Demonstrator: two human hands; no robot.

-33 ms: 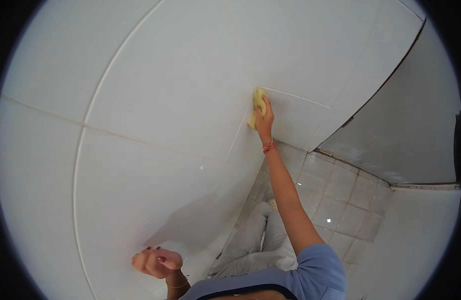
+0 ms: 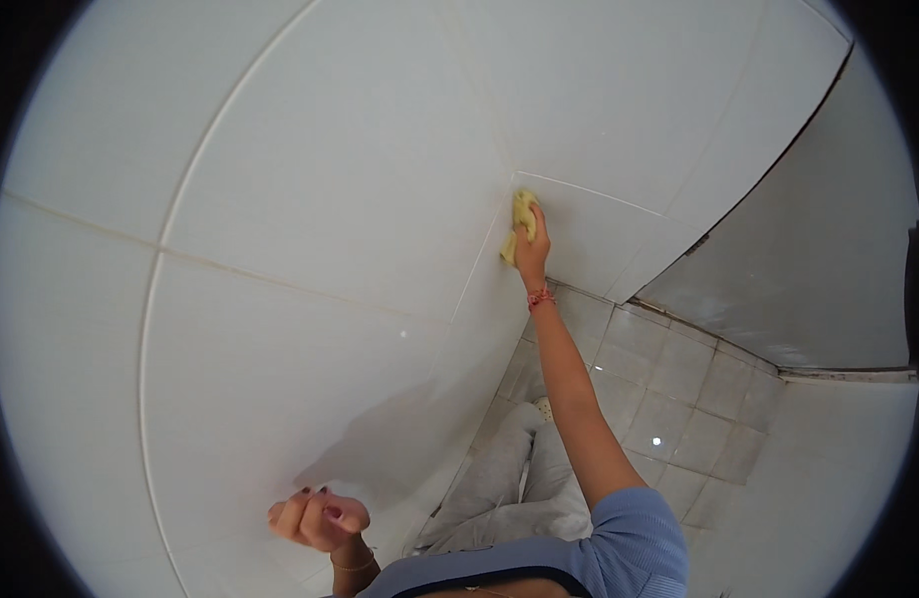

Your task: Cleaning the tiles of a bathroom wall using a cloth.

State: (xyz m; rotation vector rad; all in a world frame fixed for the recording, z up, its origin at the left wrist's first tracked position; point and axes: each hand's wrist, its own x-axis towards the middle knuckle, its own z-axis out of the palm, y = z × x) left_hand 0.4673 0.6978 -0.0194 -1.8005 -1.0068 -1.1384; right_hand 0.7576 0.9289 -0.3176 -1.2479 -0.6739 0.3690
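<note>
- Right hand: closed around a yellow cloth, pressing it flat against the white wall tile. Arm fully extended.
- Cloth position: on the grout joint where several tiles meet, near the wall's lower edge above the floor tiles.
- No shift is detectable between the two views; hand and cloth sit at the same joint.
- Left hand: loosely curled, empty, held clear of the wall near the body.
</note>
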